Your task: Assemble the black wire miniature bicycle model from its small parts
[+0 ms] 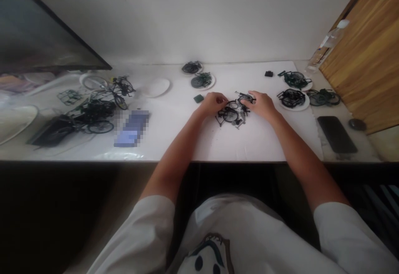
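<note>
A loose pile of black and grey miniature bicycle parts (pixel 230 115), wheels and frame pieces among them, lies on the white tabletop in front of me. My left hand (pixel 214 103) is at the pile's left edge, thumb and fingertips pinched together; whatever they hold is too small to make out. Across from it, my right hand (pixel 261 103) has its thumb and fingers around a miniature bicycle part (pixel 245 98) at the pile's upper right. A small dark green piece (pixel 198 99) lies just left of my left hand.
Small white plates with bicycle parts stand at the back (pixel 213 84) and right (pixel 304 107). Several assembled miniature bicycles (pixel 96 110) cluster left, near a blurred-out blue rectangle (pixel 132 128). A phone (pixel 336 134), mouse (pixel 357 124) and water bottle (pixel 327 47) are right.
</note>
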`<action>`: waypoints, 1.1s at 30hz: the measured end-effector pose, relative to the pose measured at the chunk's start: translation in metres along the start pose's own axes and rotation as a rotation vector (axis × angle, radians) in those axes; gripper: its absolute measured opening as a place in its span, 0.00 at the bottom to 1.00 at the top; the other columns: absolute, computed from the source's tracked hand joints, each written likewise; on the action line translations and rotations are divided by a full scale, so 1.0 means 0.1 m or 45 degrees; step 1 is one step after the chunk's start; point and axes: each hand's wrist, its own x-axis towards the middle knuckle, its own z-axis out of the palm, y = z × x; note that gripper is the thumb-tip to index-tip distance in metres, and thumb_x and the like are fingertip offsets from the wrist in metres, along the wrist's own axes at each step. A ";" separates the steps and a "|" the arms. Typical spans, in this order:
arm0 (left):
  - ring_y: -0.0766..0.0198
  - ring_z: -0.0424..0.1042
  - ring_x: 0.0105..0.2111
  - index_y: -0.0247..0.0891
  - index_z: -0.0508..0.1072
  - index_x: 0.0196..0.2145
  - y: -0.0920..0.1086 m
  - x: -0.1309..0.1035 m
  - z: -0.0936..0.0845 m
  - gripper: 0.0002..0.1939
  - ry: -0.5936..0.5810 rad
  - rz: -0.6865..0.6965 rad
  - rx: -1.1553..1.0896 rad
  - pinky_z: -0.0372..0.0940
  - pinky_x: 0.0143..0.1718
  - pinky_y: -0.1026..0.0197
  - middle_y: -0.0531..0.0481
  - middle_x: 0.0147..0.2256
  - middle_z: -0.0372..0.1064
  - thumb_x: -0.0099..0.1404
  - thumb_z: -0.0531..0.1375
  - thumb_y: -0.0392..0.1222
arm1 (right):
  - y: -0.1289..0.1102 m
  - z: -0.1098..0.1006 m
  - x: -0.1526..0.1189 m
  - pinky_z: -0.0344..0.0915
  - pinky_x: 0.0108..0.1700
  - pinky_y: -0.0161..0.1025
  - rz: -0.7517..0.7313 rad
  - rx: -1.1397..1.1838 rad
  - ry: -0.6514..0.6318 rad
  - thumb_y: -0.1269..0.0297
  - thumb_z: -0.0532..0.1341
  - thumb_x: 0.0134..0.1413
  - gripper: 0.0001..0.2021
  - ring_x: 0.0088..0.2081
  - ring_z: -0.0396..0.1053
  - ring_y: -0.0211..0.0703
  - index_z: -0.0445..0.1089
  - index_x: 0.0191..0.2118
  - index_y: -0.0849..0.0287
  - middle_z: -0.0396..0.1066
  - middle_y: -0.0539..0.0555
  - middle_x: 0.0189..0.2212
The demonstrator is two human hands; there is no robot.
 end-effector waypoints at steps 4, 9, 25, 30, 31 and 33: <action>0.60 0.71 0.32 0.34 0.86 0.40 0.05 -0.01 0.00 0.17 0.017 -0.034 0.036 0.66 0.39 0.56 0.41 0.34 0.81 0.69 0.62 0.49 | -0.12 -0.01 -0.07 0.75 0.55 0.51 -0.148 0.181 -0.030 0.44 0.68 0.66 0.23 0.51 0.81 0.58 0.82 0.59 0.52 0.83 0.59 0.55; 0.61 0.68 0.31 0.35 0.84 0.38 0.04 0.00 0.01 0.18 0.022 -0.023 0.084 0.63 0.38 0.56 0.43 0.32 0.80 0.71 0.61 0.51 | -0.31 0.03 -0.14 0.73 0.52 0.48 -0.273 0.126 -0.238 0.45 0.73 0.60 0.19 0.43 0.81 0.54 0.87 0.49 0.52 0.85 0.57 0.45; 0.61 0.67 0.31 0.36 0.83 0.36 0.04 0.00 -0.01 0.17 0.022 -0.002 0.087 0.60 0.37 0.55 0.44 0.31 0.78 0.71 0.60 0.51 | -0.03 0.13 -0.02 0.72 0.46 0.44 -0.250 0.277 -0.067 0.51 0.65 0.66 0.16 0.40 0.78 0.49 0.85 0.45 0.56 0.85 0.57 0.44; 0.61 0.69 0.32 0.36 0.84 0.38 0.01 0.01 -0.01 0.17 0.013 -0.010 0.094 0.63 0.39 0.56 0.43 0.33 0.79 0.72 0.61 0.51 | -0.01 0.09 0.00 0.71 0.45 0.45 -0.181 0.203 -0.081 0.43 0.62 0.69 0.22 0.39 0.78 0.52 0.85 0.41 0.56 0.84 0.57 0.38; 0.61 0.69 0.32 0.36 0.84 0.38 0.00 0.01 -0.01 0.17 0.015 -0.008 0.092 0.63 0.39 0.56 0.43 0.33 0.80 0.72 0.61 0.51 | -0.02 0.08 -0.01 0.71 0.45 0.45 -0.172 0.191 -0.066 0.45 0.62 0.70 0.21 0.40 0.79 0.52 0.85 0.42 0.56 0.84 0.57 0.39; 0.60 0.70 0.32 0.36 0.85 0.39 -0.01 0.01 0.00 0.17 0.019 -0.001 0.079 0.63 0.39 0.56 0.43 0.34 0.80 0.71 0.62 0.51 | -0.04 0.06 -0.02 0.72 0.48 0.47 -0.136 0.162 -0.020 0.49 0.64 0.69 0.17 0.44 0.80 0.54 0.85 0.45 0.54 0.85 0.57 0.44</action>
